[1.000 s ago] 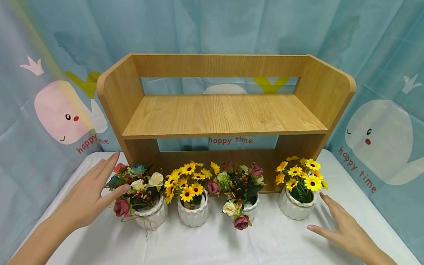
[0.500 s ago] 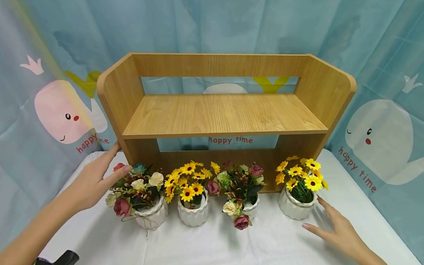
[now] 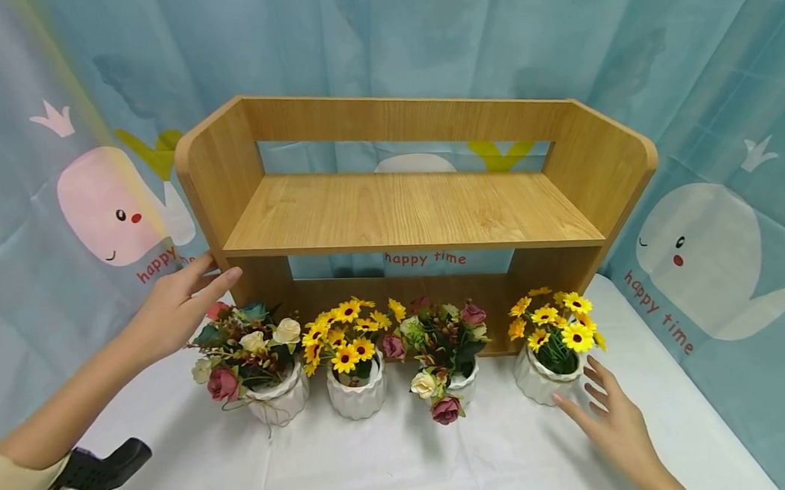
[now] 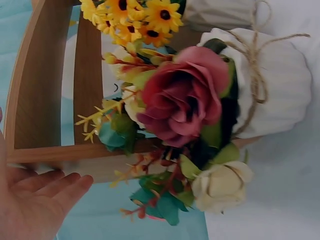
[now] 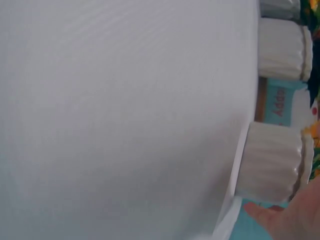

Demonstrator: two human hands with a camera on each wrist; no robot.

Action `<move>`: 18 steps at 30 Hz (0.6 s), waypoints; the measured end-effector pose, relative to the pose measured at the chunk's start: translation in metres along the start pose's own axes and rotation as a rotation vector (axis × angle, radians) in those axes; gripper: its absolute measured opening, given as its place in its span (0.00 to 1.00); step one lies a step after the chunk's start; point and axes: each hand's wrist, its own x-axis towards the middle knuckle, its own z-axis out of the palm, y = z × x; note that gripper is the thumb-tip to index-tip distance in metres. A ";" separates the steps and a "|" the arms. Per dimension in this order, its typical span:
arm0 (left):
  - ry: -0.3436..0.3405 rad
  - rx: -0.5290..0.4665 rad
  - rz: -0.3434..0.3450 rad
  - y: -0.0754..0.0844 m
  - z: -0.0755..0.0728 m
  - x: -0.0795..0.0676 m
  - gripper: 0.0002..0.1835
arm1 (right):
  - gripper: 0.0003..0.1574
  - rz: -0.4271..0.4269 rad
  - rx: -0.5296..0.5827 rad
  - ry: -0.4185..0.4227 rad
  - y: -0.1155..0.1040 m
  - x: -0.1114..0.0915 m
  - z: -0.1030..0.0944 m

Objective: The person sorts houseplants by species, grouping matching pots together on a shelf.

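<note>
My left hand point(image 3: 170, 311) reaches to the left side panel of a two-tier wooden shelf point(image 3: 397, 207). In the left wrist view its fingers point(image 4: 55, 187) lie nearly straight along the panel's outer face, and the thumb is mostly out of frame. Below it stands a white pot point(image 3: 277, 398) tied with twine, filled with artificial roses point(image 4: 187, 100). My right hand point(image 3: 615, 422) is at the right side of a white ruffled pot point(image 3: 538, 377) of yellow artificial sunflowers point(image 3: 562, 321). Its thumb points toward the pot's front, fingers spread along the side; the fingertips point(image 5: 255, 210) show close to the pot.
Between those two stand another sunflower pot point(image 3: 357, 397) and a pot of mixed roses point(image 3: 465, 387), all in a row before the shelf's lower tier. A white cloth point(image 3: 379, 474) covers the table. Blue printed curtains point(image 3: 420, 41) hang behind and at both sides.
My left hand has moved from over the left roses up to the shelf's left panel. The right hand has shifted slightly left, its thumb now closer to the sunflower pot. The pots stay put.
</note>
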 end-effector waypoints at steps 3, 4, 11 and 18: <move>0.048 -0.003 -0.004 0.003 -0.001 0.004 0.33 | 0.66 0.029 0.055 0.043 -0.006 -0.001 0.005; 0.067 -0.001 -0.002 0.004 -0.001 0.005 0.32 | 0.65 0.034 0.070 0.062 -0.008 -0.002 0.006; 0.174 0.048 0.050 0.010 -0.002 0.011 0.29 | 0.62 0.053 0.106 0.163 -0.015 -0.001 0.019; 0.208 0.061 0.066 0.009 -0.005 0.013 0.26 | 0.61 0.051 0.150 0.211 -0.018 0.002 0.029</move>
